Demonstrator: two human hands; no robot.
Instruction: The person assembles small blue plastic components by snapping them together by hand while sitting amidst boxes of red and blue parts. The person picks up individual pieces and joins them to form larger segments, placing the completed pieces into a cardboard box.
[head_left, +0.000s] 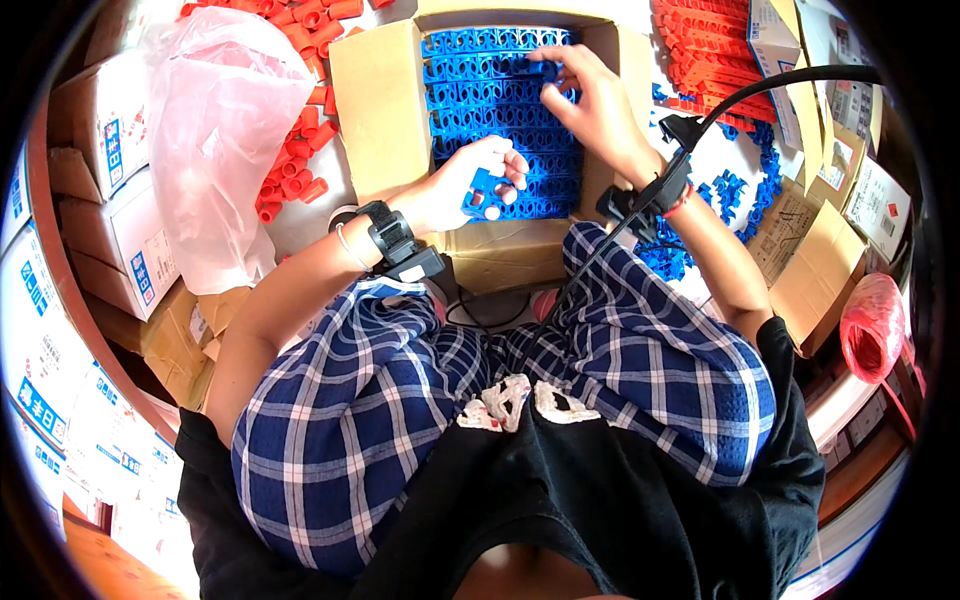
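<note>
An open cardboard box (378,100) in front of my knees is packed with rows of blue plastic clips (500,115). My left hand (468,182) holds a small cluster of blue clips (486,193) over the near end of the rows. My right hand (590,100) reaches further in, its fingertips pinching a blue clip (545,68) at the upper right of the rows. Both wrists wear black strapped devices, with a black cable running off the right one.
Loose orange plastic parts (300,150) lie left of the box beside a translucent plastic bag (222,130). More orange parts (705,50) and scattered blue clips (745,190) lie to the right. Stacked cartons (110,210) line the left; a roll of red twine (872,325) sits at right.
</note>
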